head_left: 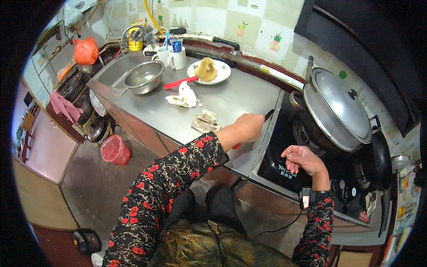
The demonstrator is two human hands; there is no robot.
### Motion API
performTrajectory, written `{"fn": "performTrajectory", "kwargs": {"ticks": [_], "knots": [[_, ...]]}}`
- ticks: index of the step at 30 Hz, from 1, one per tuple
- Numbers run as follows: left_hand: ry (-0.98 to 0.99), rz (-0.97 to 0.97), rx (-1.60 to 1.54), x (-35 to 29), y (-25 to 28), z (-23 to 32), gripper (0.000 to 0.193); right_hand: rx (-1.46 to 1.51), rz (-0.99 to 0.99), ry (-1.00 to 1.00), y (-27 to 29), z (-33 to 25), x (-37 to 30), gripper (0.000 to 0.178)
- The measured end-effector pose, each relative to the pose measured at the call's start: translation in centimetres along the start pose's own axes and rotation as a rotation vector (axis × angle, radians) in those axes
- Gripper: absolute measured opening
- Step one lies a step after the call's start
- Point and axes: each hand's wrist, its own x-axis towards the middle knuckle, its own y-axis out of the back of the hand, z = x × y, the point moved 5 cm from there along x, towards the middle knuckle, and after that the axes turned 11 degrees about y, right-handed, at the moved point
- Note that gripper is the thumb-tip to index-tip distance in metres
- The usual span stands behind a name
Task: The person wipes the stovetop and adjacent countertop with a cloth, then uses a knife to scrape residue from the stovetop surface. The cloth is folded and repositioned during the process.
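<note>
My left hand [249, 128] is closed in a fist over the steel counter [231, 100], beside the stove's edge. It grips a slim tool with a black end [269, 115]; a bit of red shows below the fist, and the middle is hidden by my fingers. Just left of that hand lies a crumpled, stained tissue [205, 121], with a whiter crumpled tissue [183, 95] behind it. Over the black glass stove [278, 167] hangs my right hand [304, 161], fingers loosely bent and apart, nothing seen in them.
A metal bowl [144, 79] stands by the sink [111, 71]. White mugs [177, 58] and a plate [224, 70] bearing a red-handled brush [207, 70] are at the back. A lidded wok [340, 104] sits on the stove. A red basket [115, 150] is on the floor.
</note>
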Motion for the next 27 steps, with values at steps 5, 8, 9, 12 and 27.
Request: {"fn": "performTrajectory", "kwargs": {"ticks": [5,8,9,12,27], "knots": [[0.051,-0.162,-0.020,2.0,-1.2,1.3,0.017,0.057,-0.080,-0.005,0.7,0.2,0.0,0.025],[0.053,-0.081,-0.040,2.8,-1.4,1.8,0.020,0.087,-0.099,0.005,0.8,0.1,0.0,0.026],[0.035,-0.048,-0.029,3.0,-1.5,1.9,0.024,0.066,-0.105,0.005,0.8,0.1,-0.1,0.027],[0.015,-0.018,-0.014,3.6,-2.1,2.0,0.028,0.085,-0.132,0.036,0.8,-0.1,-0.2,0.028],[-0.060,-0.139,0.186,0.9,-0.5,4.1,0.029,0.071,-0.152,0.088,0.7,0.3,0.0,0.024]]}}
